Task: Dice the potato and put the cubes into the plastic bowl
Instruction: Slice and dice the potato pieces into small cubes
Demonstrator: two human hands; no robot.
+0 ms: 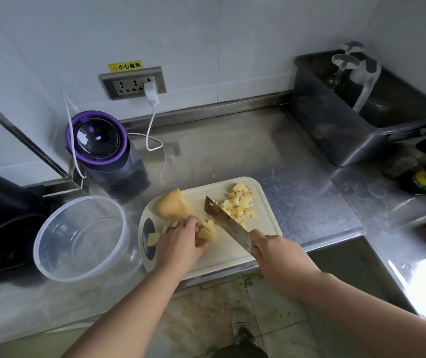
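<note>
Potato work sits on the white cutting board [232, 257] at the near edge of the steel desk [310, 187]. The piece being cut [208, 232] lies at the board's near left, under the left hand [181, 241], whose fingers [193, 223] are curled over it and press it down. The right hand [276, 251] is wrapped round the handle of the knife [228, 220], and the blade stands just beside the piece's exposed end.

The step in hand looks like cross-cutting strips into cubes. To do it well, the left fingertips should stay tucked back from the blade, the cuts should be evenly spaced, and the piece should be fed toward the knife.

Most of the piece is hidden by the hand. Its long axis seems to run from the left hand toward the blade, with the cut end facing right and slightly away from the person. The blade crosses it, running from far left to near right.

A pile of cubes [240, 205] lies on the board's far right, beyond the blade. A large uncut chunk [173, 205] waits at the far left and a thin slice [153, 239] lies by the left wrist. The plastic bowl [37, 244] stands on the desk just left of the board, and no cubes show in it.
</note>
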